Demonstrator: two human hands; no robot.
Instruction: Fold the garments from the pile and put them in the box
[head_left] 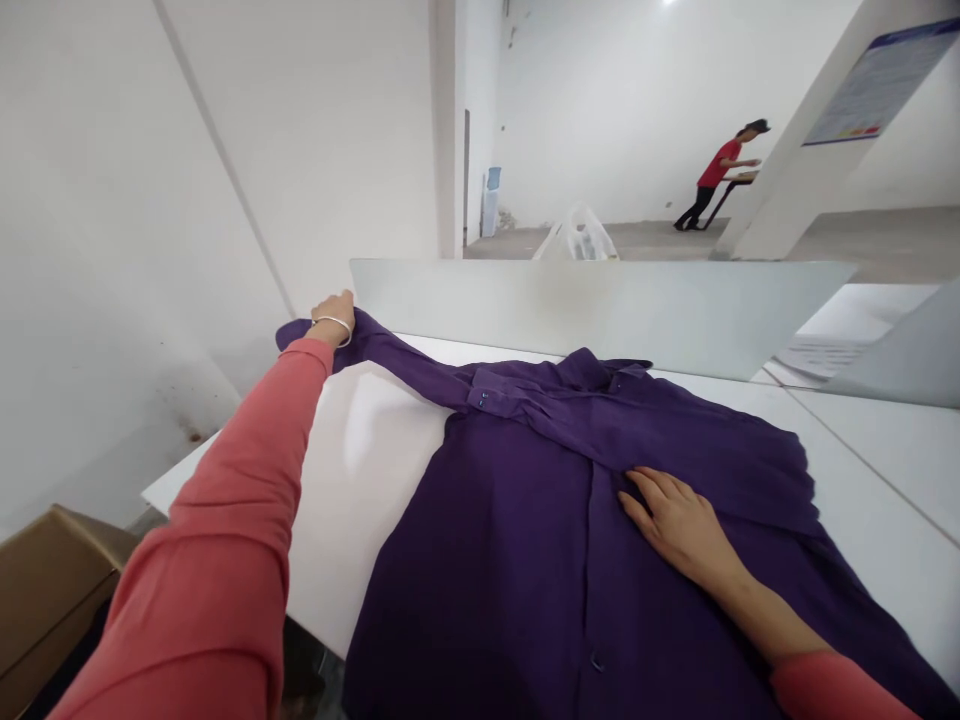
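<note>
A dark purple button-front shirt lies spread on a white table, with its collar at the far side. One long sleeve runs diagonally across the chest toward the far left corner. My left hand, reaching out in a coral sleeve, is shut on the end of that sleeve near the table's far edge. A thin bangle circles that wrist. My right hand rests flat on the shirt's chest beside the button placket, holding nothing.
A cardboard box stands at the lower left, beside the table. A low pale partition runs along the table's far edge. Beyond it are a plastic bag, a water dispenser, and a person in a red shirt working at a stand.
</note>
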